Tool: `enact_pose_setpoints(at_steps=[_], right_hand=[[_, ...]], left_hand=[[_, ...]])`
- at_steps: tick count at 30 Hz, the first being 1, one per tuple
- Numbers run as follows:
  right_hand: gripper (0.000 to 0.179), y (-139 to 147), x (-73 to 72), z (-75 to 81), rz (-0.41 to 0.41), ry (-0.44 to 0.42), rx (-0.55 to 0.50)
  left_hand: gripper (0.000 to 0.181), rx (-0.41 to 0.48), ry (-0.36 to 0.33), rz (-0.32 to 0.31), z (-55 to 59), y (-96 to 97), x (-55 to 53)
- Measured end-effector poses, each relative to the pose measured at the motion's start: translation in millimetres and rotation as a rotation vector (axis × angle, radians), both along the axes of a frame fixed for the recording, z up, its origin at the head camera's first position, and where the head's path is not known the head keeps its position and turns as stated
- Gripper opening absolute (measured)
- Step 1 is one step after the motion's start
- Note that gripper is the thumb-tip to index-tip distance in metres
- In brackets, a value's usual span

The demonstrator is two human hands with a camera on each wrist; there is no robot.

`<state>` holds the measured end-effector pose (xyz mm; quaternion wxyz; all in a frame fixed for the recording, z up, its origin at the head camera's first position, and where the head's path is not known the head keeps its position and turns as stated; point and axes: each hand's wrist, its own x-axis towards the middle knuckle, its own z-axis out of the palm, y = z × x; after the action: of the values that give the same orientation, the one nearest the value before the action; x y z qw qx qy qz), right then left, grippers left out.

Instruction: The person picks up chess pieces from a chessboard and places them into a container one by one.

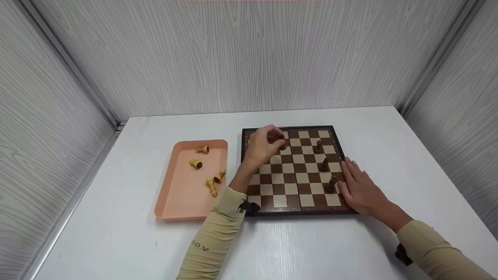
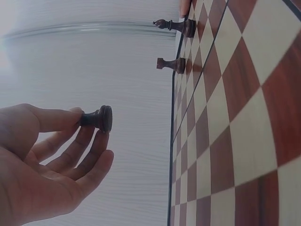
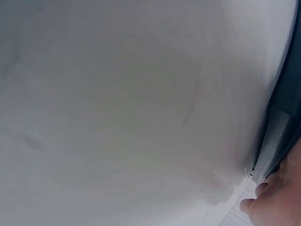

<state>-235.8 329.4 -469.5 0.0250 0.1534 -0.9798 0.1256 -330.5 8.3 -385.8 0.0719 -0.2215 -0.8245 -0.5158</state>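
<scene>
My left hand (image 1: 263, 147) is raised over the far left part of the chessboard (image 1: 277, 200). Between thumb and fingers it pinches a dark chess piece (image 2: 105, 118), base outward; the piece's top is hidden by the fingertips. My right hand (image 1: 362, 191) rests with straight fingers along the board's right edge, its thumb beside the nearest standing piece (image 1: 330, 185). Beyond that piece, two more dark pieces stand upright in a row, the middle one (image 1: 323, 165) and the farthest one (image 1: 318, 147). In the left wrist view a dark bishop (image 2: 176, 27) and a dark rook (image 2: 171, 65) stand on the board.
Left of the board lies a pink tray (image 1: 165, 190). Several light yellow chess pieces lie on their sides in it, among them one toward the back (image 1: 203, 149) and one near the right wall (image 1: 211, 187). Grained panels (image 1: 249, 58) enclose the white table (image 1: 288, 245) behind and at both sides.
</scene>
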Motion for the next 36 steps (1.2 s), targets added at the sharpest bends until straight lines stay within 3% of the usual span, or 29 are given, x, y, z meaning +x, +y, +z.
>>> enact_pose_setpoints(at_steps=[24, 36], right_hand=[[0.068, -0.4, 1.5, 4.2, 0.004, -0.007, -0.008], [0.069, -0.9, 1.7, 4.3, 0.007, -0.019, -0.011]], left_hand=[[0.014, 0.120, 0.015, -0.013, -0.6, -66.9, 19.1], [0.015, 0.163, -0.041, 0.054, -0.7, -101.1, 24.6]])
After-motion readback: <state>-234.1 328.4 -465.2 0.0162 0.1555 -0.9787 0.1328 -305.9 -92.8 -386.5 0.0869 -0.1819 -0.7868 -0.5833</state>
